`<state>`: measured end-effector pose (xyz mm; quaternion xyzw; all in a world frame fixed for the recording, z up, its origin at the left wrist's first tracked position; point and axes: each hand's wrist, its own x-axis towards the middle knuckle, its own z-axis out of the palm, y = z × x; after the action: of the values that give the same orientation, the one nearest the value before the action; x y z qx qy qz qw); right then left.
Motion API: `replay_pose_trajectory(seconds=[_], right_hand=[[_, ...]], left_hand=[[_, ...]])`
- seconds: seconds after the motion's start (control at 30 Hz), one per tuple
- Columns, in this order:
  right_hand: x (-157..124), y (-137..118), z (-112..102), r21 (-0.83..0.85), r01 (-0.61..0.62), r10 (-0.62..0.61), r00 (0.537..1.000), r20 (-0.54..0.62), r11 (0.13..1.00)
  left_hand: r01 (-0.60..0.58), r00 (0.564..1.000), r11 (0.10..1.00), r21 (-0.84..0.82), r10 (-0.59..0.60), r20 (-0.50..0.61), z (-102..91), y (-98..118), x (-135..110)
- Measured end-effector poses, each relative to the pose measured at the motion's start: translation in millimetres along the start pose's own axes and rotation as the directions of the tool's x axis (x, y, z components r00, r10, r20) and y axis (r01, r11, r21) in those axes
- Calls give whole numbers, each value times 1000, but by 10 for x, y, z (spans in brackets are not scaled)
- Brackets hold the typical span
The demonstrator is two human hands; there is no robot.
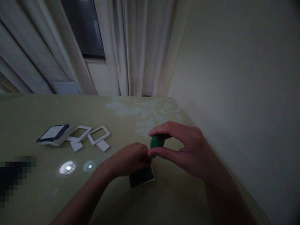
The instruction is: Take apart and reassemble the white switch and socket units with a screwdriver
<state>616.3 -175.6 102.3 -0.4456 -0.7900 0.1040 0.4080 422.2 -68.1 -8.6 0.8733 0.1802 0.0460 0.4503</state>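
Note:
My right hand (185, 147) pinches a small green handle-like object (156, 142) between thumb and fingers, held upright over the table. Just to its left, my left hand (131, 161) is curled with its fingers closed, pressing down on a small dark flat rectangular piece (142, 178) with a pale edge that lies on the table. The fingertips of both hands nearly meet at the green object's lower end. What the left fingers pinch, if anything, is hidden.
On the left of the pale green table (35, 112) lie a stack of white-framed dark panels (54, 134), two empty white frames (81, 132) (98, 134) and two small white tiles. A wall runs along the table's right edge; curtains and a dark window stand behind.

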Motion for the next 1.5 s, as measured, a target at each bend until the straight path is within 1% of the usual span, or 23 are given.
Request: replay_pose_trajectory(seconds=[0.07, 0.3, 0.53, 0.7, 0.87, 0.97, 1.03, 1.2, 1.4, 1.5], right_hand=[[-4, 3, 0, -7, 6, -6, 1000, 4, 1000], [-10, 36, 27, -12, 8, -8, 1000, 25, 1000], [6, 55, 54, -25, -11, 13, 997, 75, 1000], [15, 60, 70, -24, 26, -24, 994, 103, 999], [21, 71, 73, -15, 64, -61, 985, 159, 998], [7, 68, 68, -31, 87, -81, 984, 159, 996], [-3, 65, 64, -44, 97, -90, 984, 155, 994], [-9, 77, 63, -63, 115, -105, 985, 138, 991], [17, 149, 94, -168, 63, -47, 994, 100, 984], [25, 196, 103, -220, 76, -48, 991, 127, 972]], left_hand=[[14, 1000, 999, 49, -14, -4, 4, 7, 7], [25, 999, 990, 140, -21, -30, 31, 24, 16], [4, 1000, 988, 156, 0, -23, 17, 59, -3], [-8, 1000, 986, 167, 12, -24, 11, 79, -53], [28, 1000, 968, 248, -30, 3, 81, 60, -58], [38, 999, 970, 242, -44, 19, 99, 53, -45], [48, 999, 967, 248, -50, 6, 94, 55, -37], [19, 999, 955, 295, -10, -33, 63, 74, -23], [91, 996, 941, 326, -91, -15, 45, 102, -18], [75, 997, 949, 306, -68, -34, 56, 49, -8]])
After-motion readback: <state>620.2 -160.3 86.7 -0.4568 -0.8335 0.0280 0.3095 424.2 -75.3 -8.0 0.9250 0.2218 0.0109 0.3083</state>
